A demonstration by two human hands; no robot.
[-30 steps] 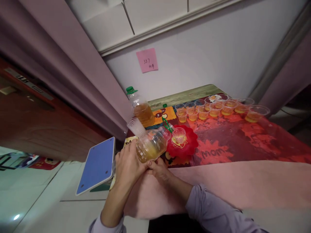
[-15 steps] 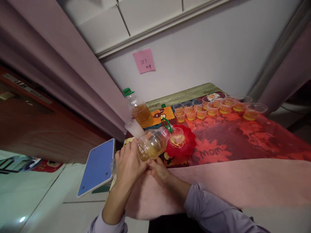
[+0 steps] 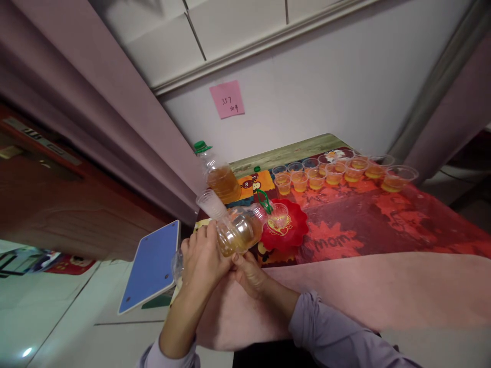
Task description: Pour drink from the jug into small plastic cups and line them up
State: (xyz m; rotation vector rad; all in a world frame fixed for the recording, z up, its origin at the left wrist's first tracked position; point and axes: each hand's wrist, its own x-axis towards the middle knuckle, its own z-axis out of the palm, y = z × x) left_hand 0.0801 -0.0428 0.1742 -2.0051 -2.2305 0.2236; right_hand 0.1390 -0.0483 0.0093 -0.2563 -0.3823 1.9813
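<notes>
Both hands grip a clear plastic bottle [image 3: 240, 230] of yellowish liquid, tipped so its neck points right. My left hand [image 3: 203, 255] wraps over its lower end, and my right hand [image 3: 249, 273] supports it from below. A green carry handle [image 3: 264, 201] hangs at the bottle's neck. Right beside the mouth, a clear plastic cup [image 3: 278, 215] stands on a red scalloped plate [image 3: 297, 232]. Whether liquid is flowing into it I cannot tell. Behind the bottle leans a stack of clear cups [image 3: 211, 204].
A second bottle [image 3: 222, 181] with a green cap stands at the back left. Several clear cups [image 3: 316, 179] holding yellow liquid line the table's far side. A loose green cap [image 3: 257, 168] lies near the wall. A blue board [image 3: 151, 268] is left of the table.
My hands and the tilted bottle hold almost the same pose. The whole view has shifted very slightly.
</notes>
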